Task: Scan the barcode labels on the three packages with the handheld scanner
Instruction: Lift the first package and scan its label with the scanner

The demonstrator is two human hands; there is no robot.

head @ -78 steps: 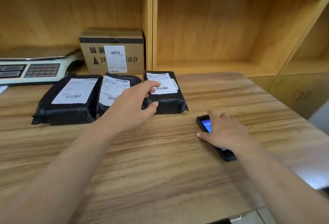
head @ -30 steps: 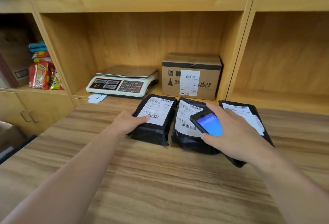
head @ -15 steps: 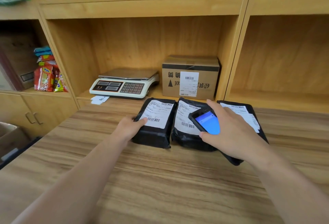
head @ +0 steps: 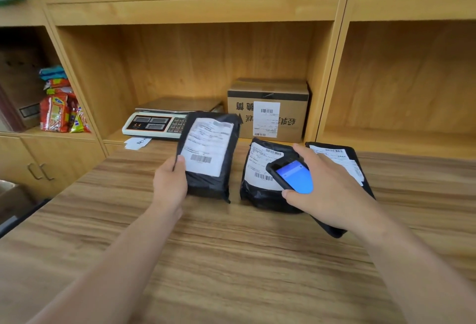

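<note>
Three black plastic packages with white barcode labels are at the back of the wooden table. My left hand (head: 170, 184) grips the left package (head: 210, 153) by its lower left corner and holds it tilted up off the table, label facing me. The middle package (head: 260, 182) lies flat. The right package (head: 342, 159) lies flat too, partly hidden by my right hand (head: 327, 192). That hand holds the black handheld scanner (head: 292, 175), blue screen up, over the middle package's lower right side.
A cardboard box (head: 269, 110) with a label and a weighing scale (head: 159, 120) stand in the shelf behind the packages. Snack packets (head: 60, 110) fill the left shelf. The wooden table (head: 231, 259) stretches toward me. White baskets sit on the upper shelf.
My left hand has lifted the left package off the table and tilted its label up toward me. The right hand with the scanner has stayed over the middle package.
</note>
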